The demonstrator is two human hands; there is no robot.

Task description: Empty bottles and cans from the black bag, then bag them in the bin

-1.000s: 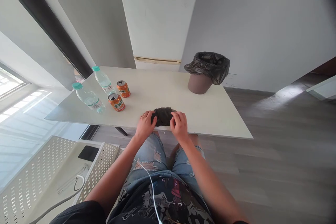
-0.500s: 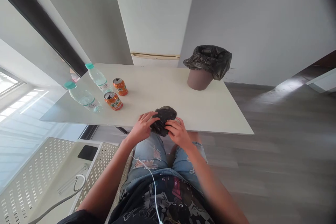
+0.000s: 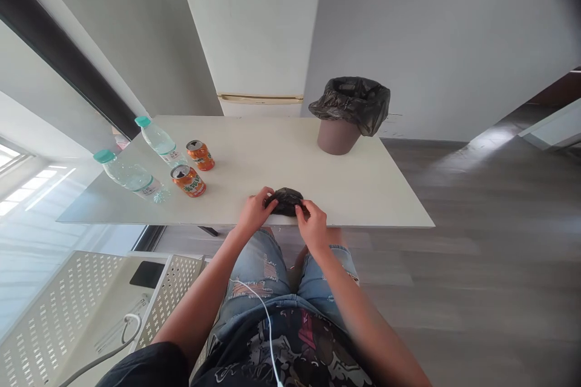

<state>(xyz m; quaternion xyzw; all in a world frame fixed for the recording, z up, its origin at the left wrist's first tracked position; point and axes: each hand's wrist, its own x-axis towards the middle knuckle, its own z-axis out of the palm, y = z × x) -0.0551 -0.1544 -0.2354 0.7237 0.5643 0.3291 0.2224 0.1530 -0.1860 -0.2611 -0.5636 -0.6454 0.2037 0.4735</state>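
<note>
A bunched black plastic bag (image 3: pixel 285 201) lies at the near edge of the white table (image 3: pixel 254 151). My left hand (image 3: pixel 255 210) pinches its left side between thumb and fingers. On the right side of the bag, my right hand (image 3: pixel 312 221) grips it in the same way, thumb toward the middle. To the right at the back stands a brown trash bin (image 3: pixel 336 138), with a black liner (image 3: pixel 358 100) folded over its rim.
Two orange soda cans (image 3: pixel 189 181) stand on the table's left side, next to two clear plastic bottles (image 3: pixel 122 172) with teal caps. A perforated cream-coloured crate (image 3: pixel 97 272) holding a dark phone (image 3: pixel 146 274) sits at lower left. Behind the table rises a white fridge (image 3: pixel 254 24).
Both hands have moved the black bag slightly forward onto the table edge, and it looks flatter and more compact. The view has shifted a little; bottles, cans and bin stay in place.
</note>
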